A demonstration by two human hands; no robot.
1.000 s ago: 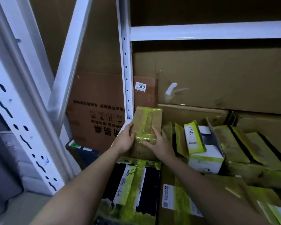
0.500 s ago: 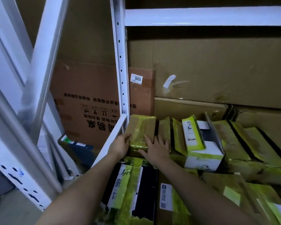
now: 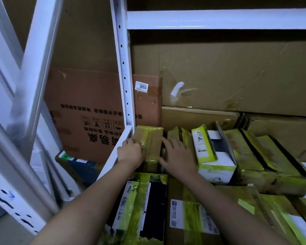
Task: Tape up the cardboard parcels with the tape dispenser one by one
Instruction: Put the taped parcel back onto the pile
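The left hand point(image 3: 130, 152) covers the near left side of the small taped box point(image 3: 151, 144). You cannot see the tips of its fingers. The bottom of that box is hidden behind the black box point(image 3: 141, 209) in front. The white post point(image 3: 123, 68) hides part of the brown box point(image 3: 88, 110) behind it. The boxes at the right point(image 3: 281, 214) are cut off by the edge. The small print on the labels cannot be read.

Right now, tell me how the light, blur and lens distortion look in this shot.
Head view: dim light with a yellow-green cast on the taped parcels; a bright sheen on the white shelf beam; the near rack frame at left is smeared by blur and bowed by the wide lens; the label reading 3055 stays sharp; both hands look slightly soft.
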